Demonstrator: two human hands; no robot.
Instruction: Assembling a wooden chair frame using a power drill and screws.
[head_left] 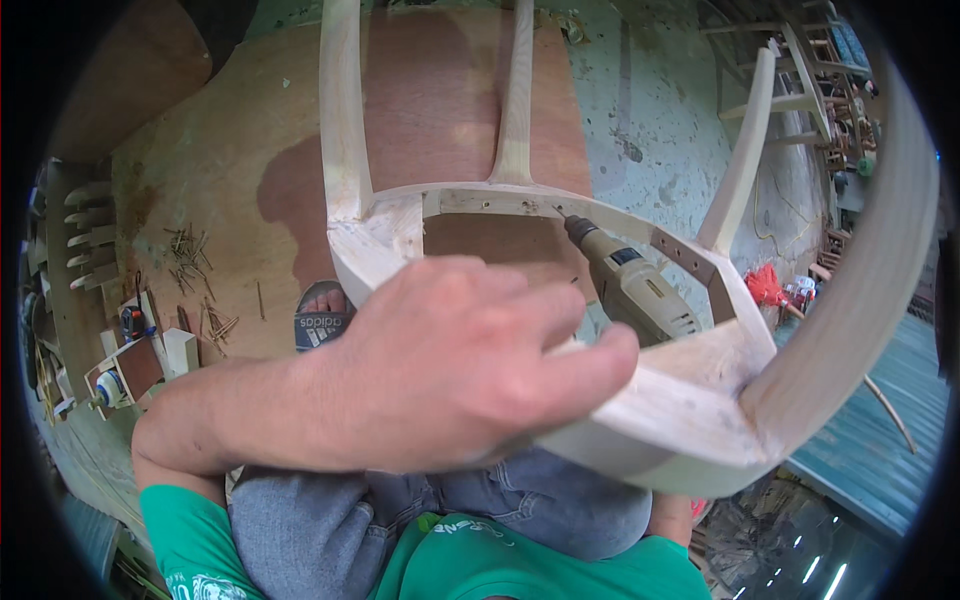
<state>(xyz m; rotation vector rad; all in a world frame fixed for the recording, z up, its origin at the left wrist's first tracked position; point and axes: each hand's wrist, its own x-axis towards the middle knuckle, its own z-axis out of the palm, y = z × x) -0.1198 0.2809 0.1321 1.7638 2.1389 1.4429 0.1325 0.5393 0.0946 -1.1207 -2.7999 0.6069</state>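
A pale wooden chair frame (690,420) lies upturned across my lap, its legs pointing up and away. My left hand (470,350) is closed over the near side of the frame, its fingers curled down and mostly hidden. Inside the frame's opening is a beige power drill (640,285), angled to the far left. The drill's bit meets the inner face of the far rail (520,203), where several small holes show. The drill's grip is out of sight below the frame. Only a bit of my right arm (670,515) shows; that hand is hidden under the frame.
Loose screws (188,252) lie in piles on the plywood sheet (250,170) at left. Beside them are a tape measure (133,322) and a small wooden box (125,372). At right stand a red plastic bag (765,286), a teal corrugated sheet (860,420) and other chair frames (800,100).
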